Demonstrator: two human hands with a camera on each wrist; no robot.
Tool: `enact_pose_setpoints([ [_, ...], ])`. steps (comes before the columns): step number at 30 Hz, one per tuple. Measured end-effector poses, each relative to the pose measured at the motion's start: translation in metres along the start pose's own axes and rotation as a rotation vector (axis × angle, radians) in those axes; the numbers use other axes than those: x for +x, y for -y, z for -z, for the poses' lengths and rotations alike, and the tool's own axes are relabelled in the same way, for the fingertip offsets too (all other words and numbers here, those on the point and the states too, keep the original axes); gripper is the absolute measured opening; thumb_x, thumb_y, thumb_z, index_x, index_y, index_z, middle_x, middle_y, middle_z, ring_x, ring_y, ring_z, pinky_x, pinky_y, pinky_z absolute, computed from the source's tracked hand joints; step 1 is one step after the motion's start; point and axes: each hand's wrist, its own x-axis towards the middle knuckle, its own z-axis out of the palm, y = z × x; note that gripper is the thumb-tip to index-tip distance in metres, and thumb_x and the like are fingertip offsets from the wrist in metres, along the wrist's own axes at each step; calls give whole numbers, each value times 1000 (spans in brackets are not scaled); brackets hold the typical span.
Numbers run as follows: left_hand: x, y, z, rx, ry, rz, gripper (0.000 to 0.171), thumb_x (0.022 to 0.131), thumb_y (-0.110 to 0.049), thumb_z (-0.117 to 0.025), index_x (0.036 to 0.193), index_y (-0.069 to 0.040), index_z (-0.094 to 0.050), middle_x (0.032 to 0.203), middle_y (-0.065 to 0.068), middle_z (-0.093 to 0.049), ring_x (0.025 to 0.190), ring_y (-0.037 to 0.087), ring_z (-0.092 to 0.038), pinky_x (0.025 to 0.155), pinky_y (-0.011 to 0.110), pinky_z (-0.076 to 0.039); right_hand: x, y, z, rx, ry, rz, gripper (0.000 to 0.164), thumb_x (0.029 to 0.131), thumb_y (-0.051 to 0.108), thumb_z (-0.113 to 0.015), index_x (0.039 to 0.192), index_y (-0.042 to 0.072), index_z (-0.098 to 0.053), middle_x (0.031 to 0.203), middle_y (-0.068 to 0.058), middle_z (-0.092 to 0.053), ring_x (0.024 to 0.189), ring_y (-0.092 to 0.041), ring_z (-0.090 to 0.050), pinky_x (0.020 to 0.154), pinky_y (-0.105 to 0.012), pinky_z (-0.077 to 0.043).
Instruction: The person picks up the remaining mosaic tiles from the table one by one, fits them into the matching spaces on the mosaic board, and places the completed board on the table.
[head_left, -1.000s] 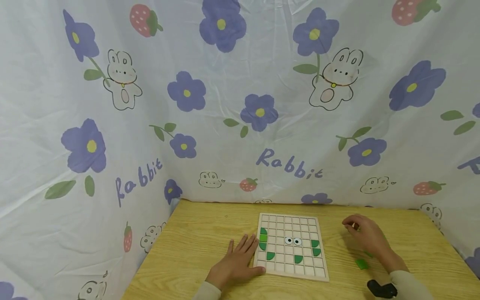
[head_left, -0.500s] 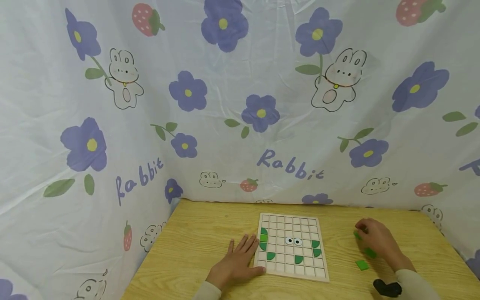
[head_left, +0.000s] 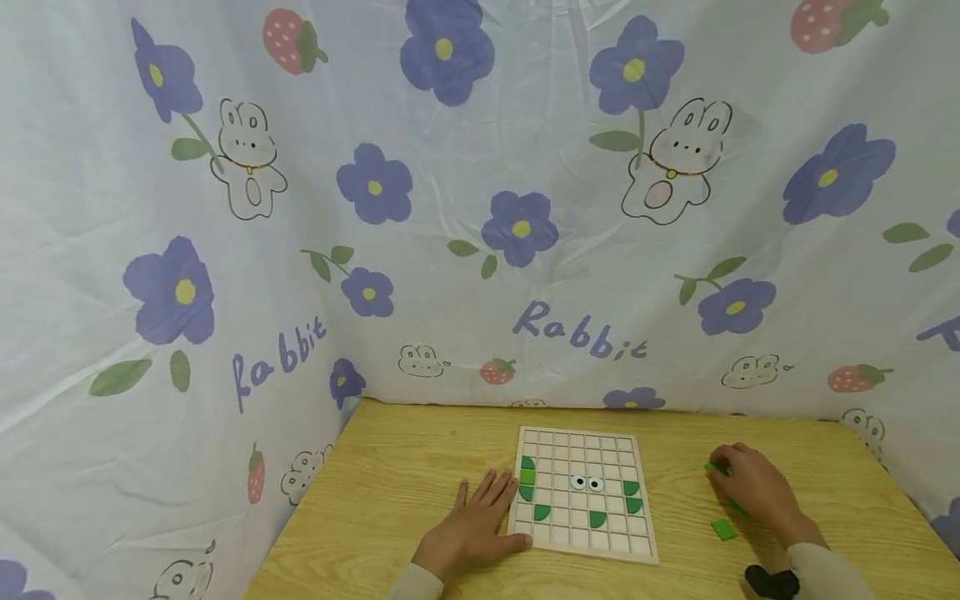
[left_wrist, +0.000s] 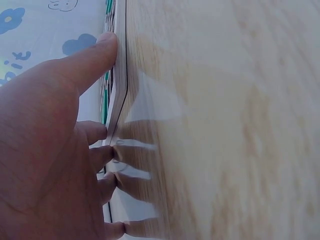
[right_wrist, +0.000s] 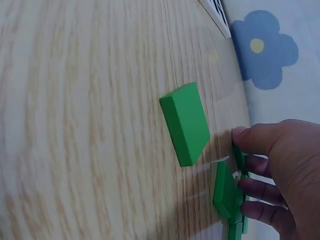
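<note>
While the head view lays out the whole wooden grid board on the table, the left wrist view catches it only edge-on; what that view adds is the left hand close up, its fingers spread and grasping nothing, thumb against the board, fingertips down at the tabletop. Seen from above, the board bears six dark green quarter-round pieces, one bright green square between two of them in the left column, and a pair of cartoon eyes near the middle; to its right, the right hand bends over green tiles and mostly covers them; the right wrist view uncovers several, bunched at the fingertips, the thumb touching one, though whether it is pinched I cannot tell; a loose tile lies apart, its thick side plain only from the wrist.
</note>
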Motion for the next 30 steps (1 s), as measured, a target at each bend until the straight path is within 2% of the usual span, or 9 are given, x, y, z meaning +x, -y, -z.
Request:
enact_pose_setpoints([
  [13,2,2,-2,-5,6,1,96,101,-71,-54,173,-19,-20,181,3,-14,168,32,-9,129,72,-9,1,3,-3,12,-21,29,10,92,9,-80,100,5,-76,96,-7,-70,84,-24,-68,75,-49,-59],
  [20,1,1,-1,-11,2,0,96,101,-70,-56,173,-18,-20,181,4,-14,168,33,-10,129,73,-8,1,7,-3,14,-31,45,11,91,5,-80,100,2,-74,97,-9,-69,86,-29,-69,76,-52,-59],
  [27,0,-1,0,-19,0,-2,95,101,-69,-57,173,-17,-20,181,5,-15,168,34,-10,129,73,-8,1,11,-4,21,-75,53,20,91,7,-80,107,-3,-73,99,-13,-71,89,-33,-70,79,-56,-59],
  [30,0,-1,0,-23,-1,-5,95,102,-69,-56,173,-17,-20,181,5,-14,168,34,-10,129,73,-7,2,14,-5,24,-96,67,19,91,7,-80,106,-2,-73,98,-12,-72,88,-32,-69,79,-55,-58],
])
